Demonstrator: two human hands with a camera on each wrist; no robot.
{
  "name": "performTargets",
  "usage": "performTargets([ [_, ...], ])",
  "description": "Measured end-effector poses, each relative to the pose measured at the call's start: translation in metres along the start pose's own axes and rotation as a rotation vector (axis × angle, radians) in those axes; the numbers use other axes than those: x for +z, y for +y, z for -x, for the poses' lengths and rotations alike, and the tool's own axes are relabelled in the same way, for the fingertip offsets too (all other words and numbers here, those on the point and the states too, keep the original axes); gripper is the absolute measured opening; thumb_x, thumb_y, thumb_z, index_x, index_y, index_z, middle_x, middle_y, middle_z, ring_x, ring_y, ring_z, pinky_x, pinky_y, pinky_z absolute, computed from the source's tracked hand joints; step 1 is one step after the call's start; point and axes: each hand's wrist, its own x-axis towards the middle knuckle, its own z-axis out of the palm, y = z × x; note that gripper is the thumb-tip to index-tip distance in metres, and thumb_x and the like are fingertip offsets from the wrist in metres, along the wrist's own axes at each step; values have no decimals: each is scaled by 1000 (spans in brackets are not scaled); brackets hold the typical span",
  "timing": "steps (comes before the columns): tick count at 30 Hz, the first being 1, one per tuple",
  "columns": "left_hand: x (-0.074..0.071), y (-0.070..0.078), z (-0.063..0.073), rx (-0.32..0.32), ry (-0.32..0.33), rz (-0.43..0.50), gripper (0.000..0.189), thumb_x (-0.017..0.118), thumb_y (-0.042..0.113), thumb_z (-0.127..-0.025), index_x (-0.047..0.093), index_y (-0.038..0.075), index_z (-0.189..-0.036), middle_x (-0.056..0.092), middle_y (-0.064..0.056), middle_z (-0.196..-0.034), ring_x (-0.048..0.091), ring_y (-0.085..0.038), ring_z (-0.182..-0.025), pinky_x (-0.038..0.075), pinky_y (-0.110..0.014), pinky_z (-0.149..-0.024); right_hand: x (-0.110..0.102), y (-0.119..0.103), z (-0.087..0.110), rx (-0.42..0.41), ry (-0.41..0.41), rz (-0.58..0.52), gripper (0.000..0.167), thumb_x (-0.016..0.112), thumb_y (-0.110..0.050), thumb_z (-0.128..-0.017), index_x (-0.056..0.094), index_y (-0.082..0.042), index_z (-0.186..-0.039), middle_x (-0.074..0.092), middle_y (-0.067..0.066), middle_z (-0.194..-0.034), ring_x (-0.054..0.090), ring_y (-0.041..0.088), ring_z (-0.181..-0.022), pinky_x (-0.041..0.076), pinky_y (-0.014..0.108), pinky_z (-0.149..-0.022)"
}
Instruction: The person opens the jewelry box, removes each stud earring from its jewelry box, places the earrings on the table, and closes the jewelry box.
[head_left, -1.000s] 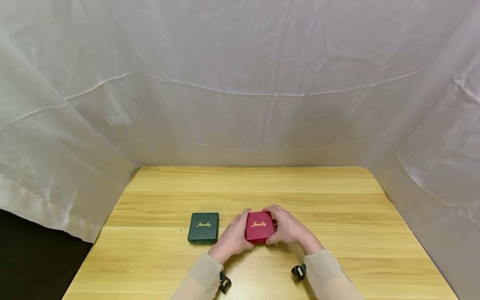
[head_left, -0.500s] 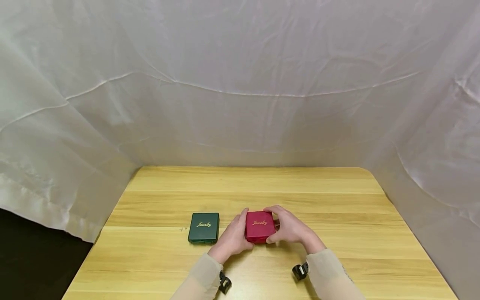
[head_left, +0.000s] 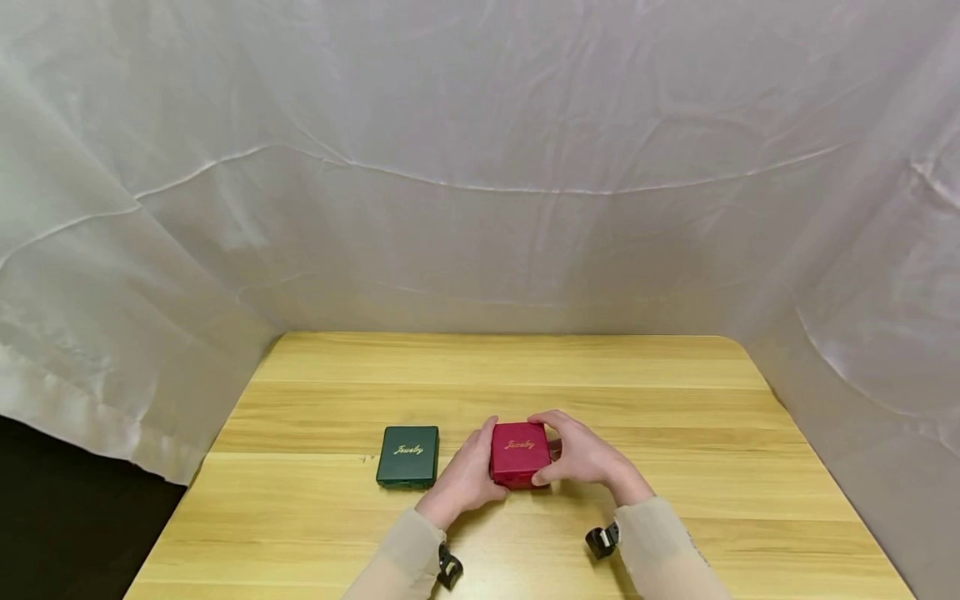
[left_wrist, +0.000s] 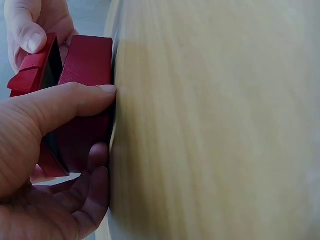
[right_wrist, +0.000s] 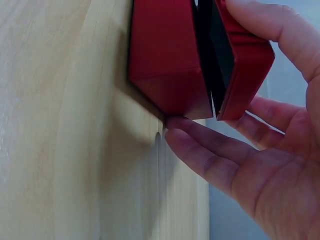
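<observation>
A red jewelry box (head_left: 520,450) with gold lettering sits on the wooden table between both hands. Its lid (right_wrist: 250,75) stands slightly apart from the base (right_wrist: 165,50), leaving a dark gap seen in both wrist views. My left hand (head_left: 467,473) grips the base from the left, thumb along the near side and fingers low by the tabletop. On the right, my right hand (head_left: 581,454) pinches the lid between thumb and index finger, while its lower fingers reach toward the base's bottom corner. The inside of the box is hidden.
A closed dark green jewelry box (head_left: 407,457) lies left of my left hand. The wooden table (head_left: 675,400) has pale fabric (head_left: 480,250) hung behind and along its sides. Black wrist cameras sit below both hands.
The red lid, skewed at first, has shifted slightly up and right and sits squarer over the base. My right hand has moved a little to the right; the left stays in place.
</observation>
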Motion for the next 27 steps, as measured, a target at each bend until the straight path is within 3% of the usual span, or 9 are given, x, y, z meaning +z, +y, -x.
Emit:
performTargets([
  [10, -1, 1, 0, -3, 0, -3, 120, 91, 8, -62, 16, 3, -155, 47, -22, -138, 54, -33, -117, 45, -46, -98, -2, 1, 0, -10, 20, -16, 89, 92, -24, -65, 49, -8, -140, 52, 8, -135, 57, 30, -115, 46, 51, -95],
  [17, 0, 0, 0, 13, 7, -21, 118, 90, 8, -63, 17, 5, -155, 48, -21, -135, 56, -30, -113, 46, -43, -97, -9, 4, 0, -22, 50, 40, 88, 91, -25, -66, 49, -4, -140, 53, 8, -132, 55, 28, -113, 46, 50, -91],
  [27, 0, 2, 4, -1, 15, -58, 110, 91, 18, -67, 25, 6, -153, 51, -13, -126, 56, -20, -101, 49, -41, -93, -24, 13, 0, 55, 127, 82, 93, 92, -26, -65, 46, -5, -143, 52, 12, -136, 52, 32, -117, 44, 55, -95],
])
